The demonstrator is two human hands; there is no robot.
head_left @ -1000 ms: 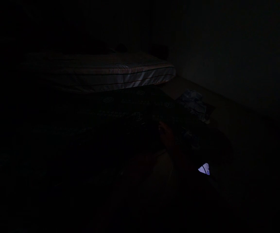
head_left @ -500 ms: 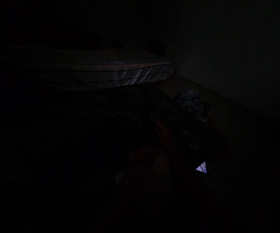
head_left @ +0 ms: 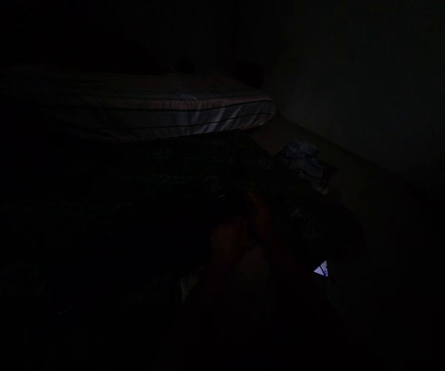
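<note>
The view is very dark and my hands show only as dim reddish shapes near the middle. My left hand [head_left: 228, 239] is low and to the left, close beside my right hand [head_left: 261, 211], which reaches a little farther forward. Their fingers are lost in shadow, and I cannot make out what they hold, if anything. Both are over or at the near part of a dark green printed sheet [head_left: 191, 159] with pale round marks. Between and below them is a faint paler patch [head_left: 253, 263] that I cannot identify.
A mattress with a striped cover [head_left: 215, 116] lies beyond the sheet. Crumpled pale cloth [head_left: 302, 154] lies to the right, near a plain wall [head_left: 361, 93]. A small bright patch, perhaps a lit screen [head_left: 322, 269], shows at the lower right, partly covered.
My left hand has moved slightly up and stands closer to my right hand. Less of the bright patch shows. The mattress and the crumpled cloth look unmoved.
</note>
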